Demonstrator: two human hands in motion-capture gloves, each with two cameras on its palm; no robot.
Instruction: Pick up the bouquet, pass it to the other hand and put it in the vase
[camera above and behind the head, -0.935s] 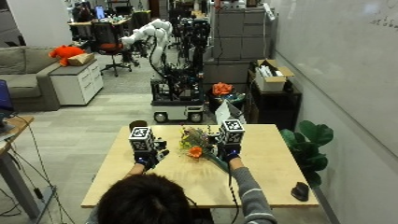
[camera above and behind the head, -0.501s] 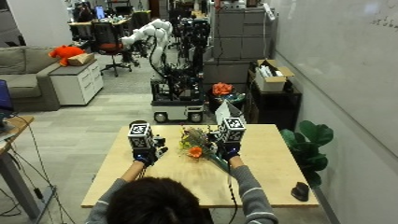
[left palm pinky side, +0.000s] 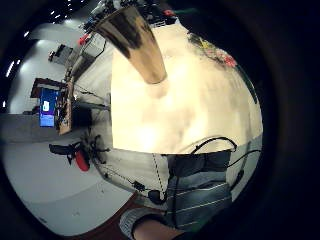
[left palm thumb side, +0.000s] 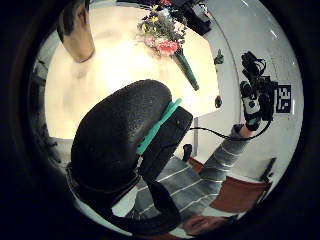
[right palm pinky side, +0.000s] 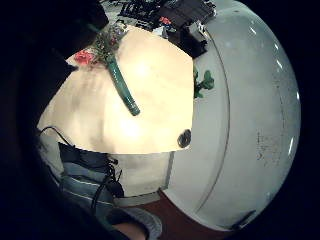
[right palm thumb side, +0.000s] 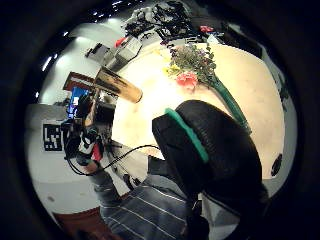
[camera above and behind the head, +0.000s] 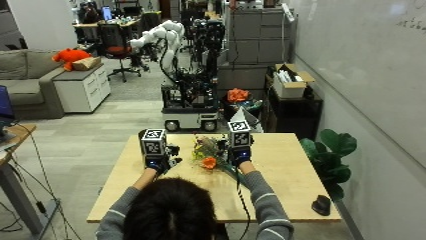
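Wooden table (camera above and behind the head: 279, 195) w/ bouquet (camera above and behind the head: 208, 152) (flat), black object (camera above and behind the head: 321, 204) nr edge.

outside view: sits up behind the person's head, looking down across the counter (camera above and behind the head: 279, 165) into the room.
palm views: ride each glove, wide-angle, hovering over the counter.
shared: all catch the bouquet (camera above and behind the head: 208, 151); three show the vase (left palm pinky side: 135, 42).

My wooden worktop (camera above and behind the head: 279, 165), a small dark object (camera above and behind the head: 321, 204) at its near right corner, a green potted plant (camera above and behind the head: 331, 150) on the floor to my right, an orange plush toy (camera above and behind the head: 70, 56) on a white cabinet (camera above and behind the head: 85, 88) far left
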